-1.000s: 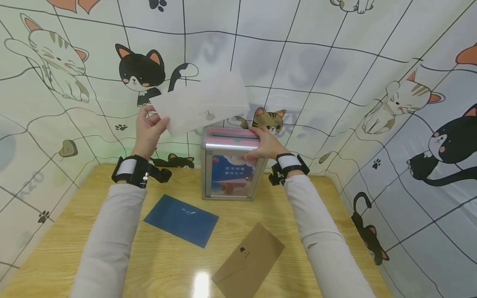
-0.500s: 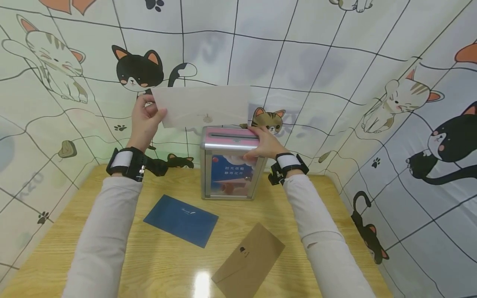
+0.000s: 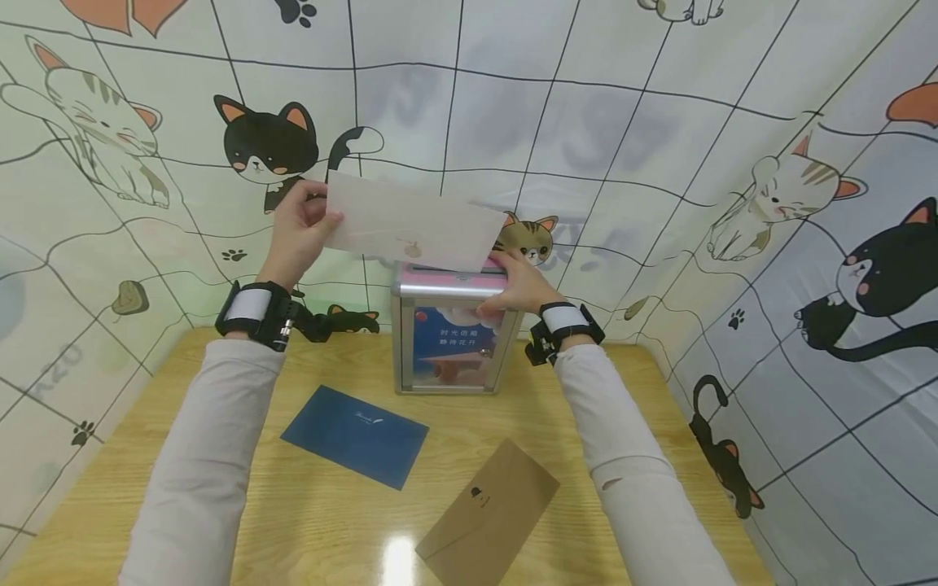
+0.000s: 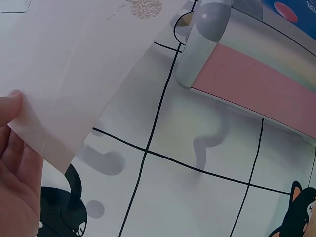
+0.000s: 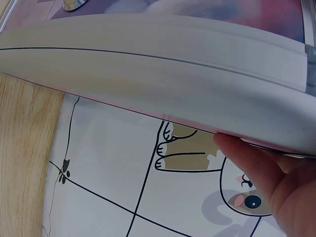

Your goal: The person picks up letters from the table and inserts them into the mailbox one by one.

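Note:
A white envelope (image 3: 414,224) with a small printed emblem is pinched at its left end by my left hand (image 3: 296,232). It hangs tilted over the metal box (image 3: 454,346), its lower right corner in front of the pink top and covering part of the slot. Whether that corner touches the box, I cannot tell. My right hand (image 3: 520,285) grips the box's upper right corner. In the left wrist view the thumb lies on the envelope (image 4: 74,64), beside the box's pink top (image 4: 256,89). The right wrist view shows fingers (image 5: 252,165) against the box's edge (image 5: 163,84).
A blue envelope (image 3: 355,437) lies on the wooden table (image 3: 308,521) in front of the box to the left. Nearer the front lies a brown envelope (image 3: 487,513). Behind the table hangs a white cloth (image 3: 623,146) with printed cats and lines.
The white envelope has come lower and to the right, its right end dropping to the box top. My left hand has moved slightly right with it; my right hand keeps its place on the box.

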A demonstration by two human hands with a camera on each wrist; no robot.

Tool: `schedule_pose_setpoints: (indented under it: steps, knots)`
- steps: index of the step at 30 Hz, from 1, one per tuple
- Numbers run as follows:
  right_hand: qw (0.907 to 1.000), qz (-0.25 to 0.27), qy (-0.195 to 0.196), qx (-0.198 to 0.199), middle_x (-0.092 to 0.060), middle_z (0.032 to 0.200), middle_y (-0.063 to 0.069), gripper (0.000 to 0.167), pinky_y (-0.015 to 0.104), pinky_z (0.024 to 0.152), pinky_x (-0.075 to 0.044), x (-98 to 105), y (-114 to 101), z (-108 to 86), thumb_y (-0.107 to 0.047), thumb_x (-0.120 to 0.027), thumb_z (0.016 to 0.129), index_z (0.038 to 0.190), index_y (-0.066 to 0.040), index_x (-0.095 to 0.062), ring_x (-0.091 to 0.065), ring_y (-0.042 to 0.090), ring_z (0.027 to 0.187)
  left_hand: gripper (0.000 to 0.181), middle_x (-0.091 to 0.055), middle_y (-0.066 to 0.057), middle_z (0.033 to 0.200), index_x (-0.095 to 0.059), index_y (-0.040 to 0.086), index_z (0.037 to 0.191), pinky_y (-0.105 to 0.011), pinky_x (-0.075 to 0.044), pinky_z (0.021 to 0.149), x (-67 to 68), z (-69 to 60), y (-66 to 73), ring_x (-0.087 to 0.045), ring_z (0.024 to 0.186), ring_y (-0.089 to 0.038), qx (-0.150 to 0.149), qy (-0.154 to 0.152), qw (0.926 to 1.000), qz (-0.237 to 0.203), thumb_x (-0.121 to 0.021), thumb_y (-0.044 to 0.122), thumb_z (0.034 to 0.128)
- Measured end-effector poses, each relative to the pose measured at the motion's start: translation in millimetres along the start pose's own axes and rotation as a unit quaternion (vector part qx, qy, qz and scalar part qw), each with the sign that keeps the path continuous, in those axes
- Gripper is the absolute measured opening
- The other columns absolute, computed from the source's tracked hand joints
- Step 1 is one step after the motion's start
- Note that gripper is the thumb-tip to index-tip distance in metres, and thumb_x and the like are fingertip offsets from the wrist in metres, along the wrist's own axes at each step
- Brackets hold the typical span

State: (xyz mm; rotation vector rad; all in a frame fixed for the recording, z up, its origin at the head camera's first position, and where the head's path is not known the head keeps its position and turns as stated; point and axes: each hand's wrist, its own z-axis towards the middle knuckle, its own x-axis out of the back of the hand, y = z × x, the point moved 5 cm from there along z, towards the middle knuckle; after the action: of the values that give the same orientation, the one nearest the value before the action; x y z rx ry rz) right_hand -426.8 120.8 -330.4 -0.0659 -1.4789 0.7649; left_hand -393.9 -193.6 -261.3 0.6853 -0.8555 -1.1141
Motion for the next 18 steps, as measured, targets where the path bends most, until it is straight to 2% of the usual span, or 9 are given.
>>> schedule_pose_setpoints:
  steps: [7,18]
  knots:
    - [0.9999,0.008,0.005,0.007,-0.036,0.13,0.009,0.096,0.041,0.087,-0.042,-1,1,1.8,-0.036,-0.082,0.053,0.137,-0.015,-0.038,-0.044,0.025,0.103,0.029,-0.059,-0.02,0.116,-0.047,0.004,0.116,-0.045,-0.047,0.088,-4.7,3.9,4.5,-0.057,0.108,-0.027,-0.001,-0.019,0.9997,0.018,-0.055,0.002,0.0877]
    - [0.9999,0.012,0.006,0.01,-0.035,0.131,0.009,0.093,0.042,0.091,-0.04,-1,1,2.7,-0.035,-0.082,0.053,0.134,-0.015,-0.042,-0.04,0.024,0.108,0.03,-0.06,-0.02,0.113,-0.049,0.002,0.118,-0.045,-0.048,0.085,-12.8,10.6,17.8,-0.058,0.102,-0.03,-0.01,-0.052,0.9946,0.089,-0.054,0.003,0.0883]
